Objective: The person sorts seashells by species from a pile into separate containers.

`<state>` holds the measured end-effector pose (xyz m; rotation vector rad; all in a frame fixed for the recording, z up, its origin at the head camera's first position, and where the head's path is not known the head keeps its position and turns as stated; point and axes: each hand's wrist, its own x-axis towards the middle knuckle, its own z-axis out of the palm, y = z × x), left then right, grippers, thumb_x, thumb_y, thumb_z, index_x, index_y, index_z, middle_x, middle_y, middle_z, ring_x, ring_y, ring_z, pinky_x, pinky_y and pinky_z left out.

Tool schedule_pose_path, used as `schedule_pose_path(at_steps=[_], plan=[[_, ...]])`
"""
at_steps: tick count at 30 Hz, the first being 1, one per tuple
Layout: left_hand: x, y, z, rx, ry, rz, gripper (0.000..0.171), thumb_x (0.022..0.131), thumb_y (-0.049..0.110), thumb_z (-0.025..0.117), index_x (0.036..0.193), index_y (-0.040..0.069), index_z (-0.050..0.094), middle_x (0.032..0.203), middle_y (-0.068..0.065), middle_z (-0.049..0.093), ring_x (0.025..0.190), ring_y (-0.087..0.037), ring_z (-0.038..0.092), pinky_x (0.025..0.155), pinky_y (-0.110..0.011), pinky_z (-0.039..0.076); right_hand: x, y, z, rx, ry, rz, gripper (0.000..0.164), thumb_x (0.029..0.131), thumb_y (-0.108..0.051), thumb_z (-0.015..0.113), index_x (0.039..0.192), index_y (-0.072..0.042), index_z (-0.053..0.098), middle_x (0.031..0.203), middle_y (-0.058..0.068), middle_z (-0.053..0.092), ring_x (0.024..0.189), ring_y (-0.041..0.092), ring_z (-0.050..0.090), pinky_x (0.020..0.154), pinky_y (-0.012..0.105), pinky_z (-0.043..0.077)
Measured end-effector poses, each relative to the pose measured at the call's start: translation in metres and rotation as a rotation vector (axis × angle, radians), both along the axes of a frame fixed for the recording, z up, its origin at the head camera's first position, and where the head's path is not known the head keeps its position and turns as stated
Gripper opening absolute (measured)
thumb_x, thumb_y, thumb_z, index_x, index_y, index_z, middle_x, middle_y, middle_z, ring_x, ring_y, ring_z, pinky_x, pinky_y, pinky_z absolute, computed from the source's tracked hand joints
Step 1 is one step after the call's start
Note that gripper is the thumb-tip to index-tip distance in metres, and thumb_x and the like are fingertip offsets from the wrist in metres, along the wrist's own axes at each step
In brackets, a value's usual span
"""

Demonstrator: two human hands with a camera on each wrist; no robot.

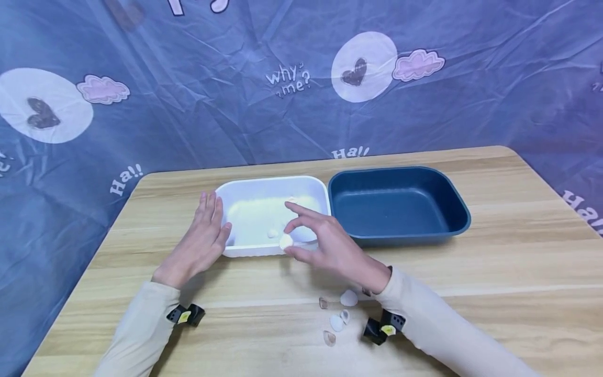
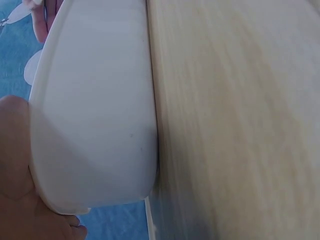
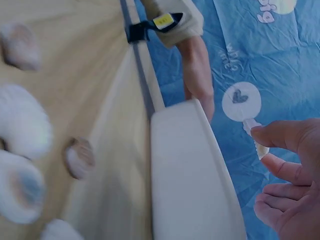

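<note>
Between thumb and index finger, my right hand (image 1: 325,241) pinches a white seashell (image 1: 286,241) above the near rim of the white tray (image 1: 256,251). The same shell (image 3: 262,149) shows edge-on at the fingertips in the right wrist view. My left hand (image 1: 200,241) rests against the tray's left end with its fingers straight. Inside the tray lies a small white shell (image 1: 272,233), with another pale piece near the back wall. On the table below my right wrist are several loose shells, among them a white scallop shell (image 1: 349,298) and a brownish shell (image 1: 329,338).
A dark blue tray (image 1: 400,240) stands directly right of the white one. Both sit toward the back of the wooden table (image 1: 254,324). Behind it hangs a blue printed cloth (image 1: 226,94).
</note>
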<state>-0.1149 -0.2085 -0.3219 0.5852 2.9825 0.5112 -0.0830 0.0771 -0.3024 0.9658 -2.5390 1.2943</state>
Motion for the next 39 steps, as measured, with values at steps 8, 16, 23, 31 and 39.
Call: schedule_pose_path(at_steps=[8,16,23,31,39], plan=[[0.001,0.0,0.0,-0.005,0.009,0.004,0.063,0.105,0.027,0.025,0.147,-0.015,0.002,0.156,-0.028,-0.011,0.143,-0.039,-0.017,0.118,-0.051,-0.003,-0.017,-0.007,0.0,0.017,-0.053,-0.067,0.018,0.08,-0.017,0.079,0.094,-0.012,0.069,0.143,0.011,0.05,0.131,0.026,0.047,0.105,0.042,0.041],[0.0,0.0,-0.001,0.0,0.014,0.007,0.064,0.105,0.027,0.026,0.147,-0.015,0.003,0.156,-0.03,-0.008,0.143,-0.041,-0.016,0.118,-0.051,-0.002,-0.032,-0.024,0.001,-0.002,-0.076,-0.096,0.019,0.081,-0.015,0.079,0.096,-0.009,0.069,0.142,0.014,0.05,0.131,0.027,0.047,0.105,0.04,0.041],[-0.001,0.0,-0.001,0.01,0.027,0.004,0.064,0.105,0.027,0.026,0.147,-0.016,0.003,0.156,-0.031,-0.007,0.143,-0.04,-0.016,0.118,-0.051,-0.002,-0.044,-0.037,-0.001,0.02,-0.1,-0.102,0.02,0.081,-0.016,0.079,0.098,-0.007,0.071,0.147,0.015,0.044,0.131,0.032,0.047,0.108,0.04,0.039],[0.0,0.001,0.0,0.007,0.02,0.006,0.064,0.105,0.027,0.026,0.147,-0.015,0.002,0.156,-0.03,-0.007,0.143,-0.036,-0.02,0.118,-0.051,-0.003,-0.052,-0.047,-0.001,0.085,-0.155,-0.129,0.024,0.082,-0.016,0.079,0.102,-0.006,0.071,0.15,0.013,0.039,0.134,0.033,0.043,0.111,0.04,0.035],[0.0,0.0,-0.002,-0.009,0.018,0.014,0.064,0.105,0.028,0.025,0.147,-0.015,0.003,0.156,-0.03,-0.007,0.144,-0.041,-0.015,0.118,-0.051,-0.002,-0.056,-0.058,-0.003,0.148,-0.181,-0.11,0.025,0.083,-0.016,0.077,0.105,-0.006,0.07,0.151,0.013,0.038,0.136,0.03,0.04,0.114,0.04,0.03]])
